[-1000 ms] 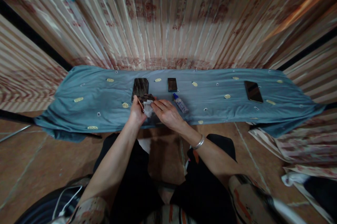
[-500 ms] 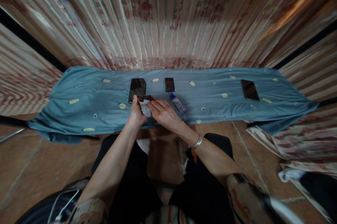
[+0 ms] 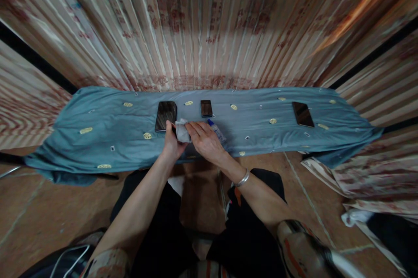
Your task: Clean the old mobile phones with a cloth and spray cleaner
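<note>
My left hand (image 3: 172, 144) is closed round a dark flat object that is mostly hidden by the cloth and my fingers. My right hand (image 3: 205, 140) grips a pale grey cloth (image 3: 182, 131) and presses it against that object. Just behind my left hand lies a larger black device (image 3: 165, 116) with a shiny face. A small dark square item (image 3: 206, 108) lies further back, near the middle. Partly behind my right hand is a clear bottle (image 3: 218, 131) with a blue cap, lying on its side.
A teal patterned cloth (image 3: 254, 132) covers the long narrow table. Another dark phone-like device (image 3: 303, 114) lies toward its right end. Pleated curtains (image 3: 196, 29) hang behind, and dark poles slant at both sides. My knees are below the front edge.
The grey cloth has moved up over the dark object and now covers most of it. The whole view has shifted slightly, with the table's items appearing lower and further left.
</note>
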Demonstrator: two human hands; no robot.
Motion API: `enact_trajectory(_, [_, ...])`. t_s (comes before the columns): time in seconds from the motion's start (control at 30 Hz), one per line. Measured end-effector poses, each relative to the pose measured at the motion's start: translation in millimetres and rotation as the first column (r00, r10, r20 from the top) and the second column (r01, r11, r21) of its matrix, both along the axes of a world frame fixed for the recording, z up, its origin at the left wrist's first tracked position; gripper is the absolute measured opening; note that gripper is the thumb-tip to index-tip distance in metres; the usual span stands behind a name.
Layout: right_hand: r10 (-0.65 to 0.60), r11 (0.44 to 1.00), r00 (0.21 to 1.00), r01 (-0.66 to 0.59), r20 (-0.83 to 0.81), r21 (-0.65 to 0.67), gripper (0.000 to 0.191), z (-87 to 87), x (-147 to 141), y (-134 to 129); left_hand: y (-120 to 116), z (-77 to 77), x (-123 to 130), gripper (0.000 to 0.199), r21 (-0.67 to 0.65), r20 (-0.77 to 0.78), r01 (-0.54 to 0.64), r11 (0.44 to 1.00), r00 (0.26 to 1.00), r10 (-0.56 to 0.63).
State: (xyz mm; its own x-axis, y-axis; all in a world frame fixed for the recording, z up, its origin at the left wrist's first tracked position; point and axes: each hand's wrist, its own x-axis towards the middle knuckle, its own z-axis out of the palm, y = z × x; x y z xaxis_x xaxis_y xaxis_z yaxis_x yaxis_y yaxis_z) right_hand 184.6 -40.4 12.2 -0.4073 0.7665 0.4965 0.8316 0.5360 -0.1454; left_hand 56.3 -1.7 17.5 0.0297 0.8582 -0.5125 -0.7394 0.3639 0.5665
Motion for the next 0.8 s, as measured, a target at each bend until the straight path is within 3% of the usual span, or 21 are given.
enact_trajectory(0.27, [-0.012,0.999,0.985,0.019,-0.172,0.041,0.042,2.5,27.3,23.4,-19.8,13.1,18.9,0.053,0.018,-0.02,0.166,0.986,0.986,-0.166])
enact_trajectory(0.53, [-0.066,0.995,0.948,0.084,-0.311,0.045,0.043,-2.0,43.9,32.1,-26.2,1.2,18.9,0.053,0.044,-0.109,0.328,0.944,0.94,-0.322])
enact_trajectory(0.8, [-0.141,0.989,0.94,0.148,-0.31,-0.003,0.041,-7.8,51.7,40.9,-37.4,-6.3,19.1,0.05,0.06,-0.151,0.438,0.897,0.892,-0.425])
